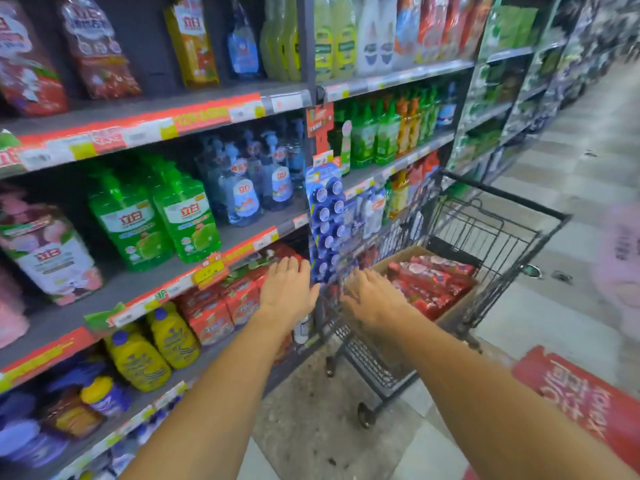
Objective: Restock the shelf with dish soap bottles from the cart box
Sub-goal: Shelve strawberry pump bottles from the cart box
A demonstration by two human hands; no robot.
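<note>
A black wire shopping cart (498,216) stands in the aisle beside the shelving. Inside it sits a brown cardboard box (453,311) filled with red dish soap packs (433,282). My left hand (287,289) is stretched forward with straight fingers, in front of matching red packs (221,310) on the lower shelf, holding nothing. My right hand (374,296) reaches out flat towards the near end of the cart, blurred by motion, also holding nothing. Green dish soap bottles (156,216) and clear blue bottles (249,181) stand on the shelf above.
A hanging strip of blue round items (327,220) dangles from the shelf upright between my hands and the cart. Yellow bottles (156,344) line the low shelf. A red floor sticker (585,403) lies at the right. The tiled aisle runs off to the far right.
</note>
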